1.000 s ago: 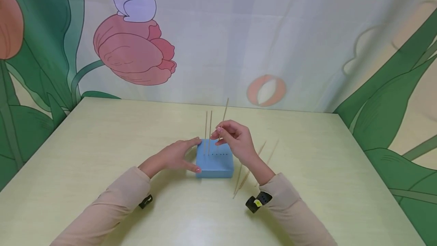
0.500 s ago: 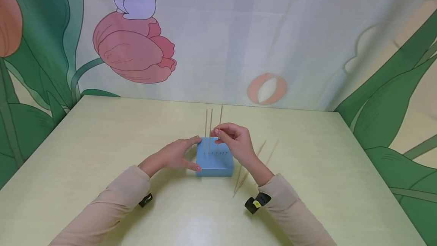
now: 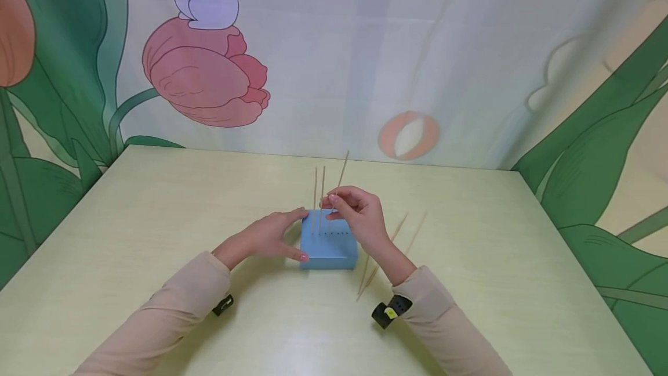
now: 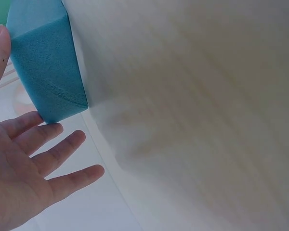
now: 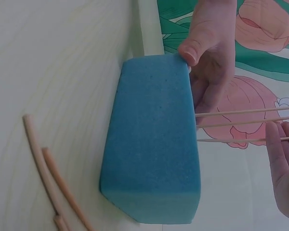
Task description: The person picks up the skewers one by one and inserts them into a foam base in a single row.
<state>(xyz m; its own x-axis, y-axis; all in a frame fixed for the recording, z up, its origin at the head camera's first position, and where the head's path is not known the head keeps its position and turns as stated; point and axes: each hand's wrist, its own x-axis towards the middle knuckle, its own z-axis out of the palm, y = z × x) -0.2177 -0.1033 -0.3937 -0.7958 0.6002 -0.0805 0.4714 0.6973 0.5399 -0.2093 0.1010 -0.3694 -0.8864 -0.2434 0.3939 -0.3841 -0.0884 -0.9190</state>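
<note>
A light blue foam block (image 3: 329, 248) with a row of small holes lies on the table. Two thin wooden skewers (image 3: 315, 193) stand upright in it toward the left of the row. My left hand (image 3: 263, 237) touches the block's left side, thumb at the near corner and index finger at the far corner, its fingers spread and straight in the left wrist view. Over the block, my right hand (image 3: 361, 213) pinches a third skewer (image 3: 342, 172) between thumb and fingers. That skewer leans slightly right, and in the right wrist view its lower tip reaches close to the block's top.
Several loose skewers (image 3: 367, 277) lie on the table to the right of the block, partly under my right forearm. The pale wooden table (image 3: 156, 219) ends at a printed curtain (image 3: 313, 74) behind.
The pinched skewer first lowers and straightens, then tilts right again, with its lower end shifting slightly left, nearer the standing skewers. My left hand and the block stay put.
</note>
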